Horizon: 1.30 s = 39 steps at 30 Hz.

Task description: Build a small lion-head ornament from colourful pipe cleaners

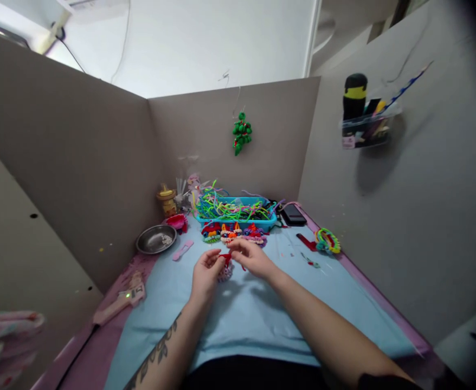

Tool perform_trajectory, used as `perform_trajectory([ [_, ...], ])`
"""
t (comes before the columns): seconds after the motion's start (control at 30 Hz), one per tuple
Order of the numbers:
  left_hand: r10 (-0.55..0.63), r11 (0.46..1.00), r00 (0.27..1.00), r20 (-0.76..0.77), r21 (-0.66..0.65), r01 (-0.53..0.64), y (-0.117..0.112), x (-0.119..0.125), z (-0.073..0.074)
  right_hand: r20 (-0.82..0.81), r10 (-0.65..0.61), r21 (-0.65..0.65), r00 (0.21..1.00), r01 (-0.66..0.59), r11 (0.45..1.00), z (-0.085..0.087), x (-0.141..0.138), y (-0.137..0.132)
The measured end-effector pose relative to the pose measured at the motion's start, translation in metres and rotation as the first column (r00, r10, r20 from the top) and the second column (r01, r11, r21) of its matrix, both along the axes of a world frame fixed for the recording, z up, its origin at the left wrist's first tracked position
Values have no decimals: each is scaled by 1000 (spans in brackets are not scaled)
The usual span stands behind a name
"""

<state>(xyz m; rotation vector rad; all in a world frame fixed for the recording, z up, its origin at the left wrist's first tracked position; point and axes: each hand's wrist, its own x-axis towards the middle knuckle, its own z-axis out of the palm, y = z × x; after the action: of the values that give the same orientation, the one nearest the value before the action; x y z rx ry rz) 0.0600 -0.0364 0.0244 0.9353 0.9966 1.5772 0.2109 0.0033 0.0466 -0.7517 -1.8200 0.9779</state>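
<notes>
My left hand (207, 269) is closed on a small craft piece (225, 273) with a fuzzy red top and a pale, bumpy lower part. Over its red upper end is my right hand (252, 259), fingers bent and pinched by a red strand; much of the contact is hidden behind the fingers. Just beyond the hands sits a row of finished-looking pipe-cleaner figures (230, 233) in red, orange, green and purple. Behind them stands a blue basket (270, 222) heaped with green, yellow and purple pipe cleaners (230, 208).
On the left are a metal bowl (142, 242) with white bits, a lilac strip (182, 250) and a pink glue gun (120, 304) with a cord. At right lie a phone (293, 215) and a colourful ring bundle (327, 241). Grey partitions (230, 108) enclose the desk.
</notes>
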Motion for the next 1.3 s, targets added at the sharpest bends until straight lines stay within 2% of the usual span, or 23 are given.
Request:
perform_trajectory([
  [0.1, 27, 999, 999, -32, 47, -26, 5, 4, -4, -35, -11, -120, 999, 6, 993, -3, -14, -9],
  [0.23, -52, 997, 996, -68, 59, 56, 2, 4, -10, -120, -48, -273, 992, 13, 962, -8, -10, -7],
  [0.43, -14, 995, 988, -157, 96, 29, -4, 2, -11, -171, -26, -302, 985, -27, 953, -13, -7, -3],
  [0.63, 20, 995, 996, -87, 103, -11, -1, -2, -15, -277, -17, -418, 961, -105, 902, -15, -8, -5],
  [0.8, -24, 993, 987, -162, 113, 42, -2, 2, -13, -265, 26, -376, 964, -128, 918, -20, -9, -3],
  [0.93, -44, 991, 962, -269, 111, 76, -5, 4, -13, -138, -29, -321, 990, -17, 947, -17, -9, -4],
  [1.13, 43, 986, 883, -468, 163, 39, -9, 1, -14, 45, -88, -132, 995, 93, 987, -18, -9, -7],
  [1.3, 114, 976, 870, -480, 216, -9, -13, 2, -9, 122, -185, 26, 975, 183, 983, -20, -10, -7],
])
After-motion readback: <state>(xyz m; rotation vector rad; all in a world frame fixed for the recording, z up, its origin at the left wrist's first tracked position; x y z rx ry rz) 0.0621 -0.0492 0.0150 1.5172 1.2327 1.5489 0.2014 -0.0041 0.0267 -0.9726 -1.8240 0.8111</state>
